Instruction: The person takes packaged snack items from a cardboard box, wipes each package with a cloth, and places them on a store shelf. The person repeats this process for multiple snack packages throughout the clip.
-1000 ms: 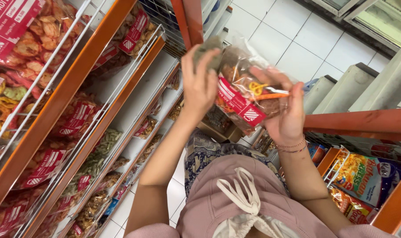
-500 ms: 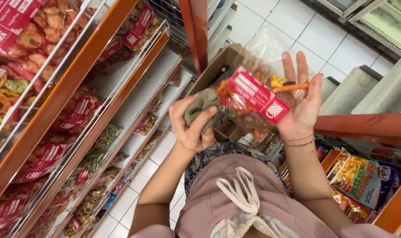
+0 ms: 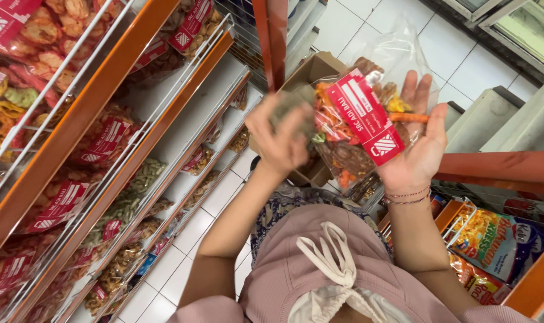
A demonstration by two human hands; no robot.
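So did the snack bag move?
Yes. The snack bag went right, away from the orange post; it lies on the right hand, and the left hand holds a cloth.

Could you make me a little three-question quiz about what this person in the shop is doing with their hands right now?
1. True or false: the right hand lies open and flat under the clear snack bag.
2. What is the left hand closed around? A) a grey-green cloth B) a glass bottle C) a pair of scissors
3. What colour is the label on the snack bag?

Key
1. True: the palm faces up with fingers spread, and the bag rests on it.
2. A. The hand grips a crumpled grey-green cloth, pressed against the side of the bag.
3. Red with white markings.
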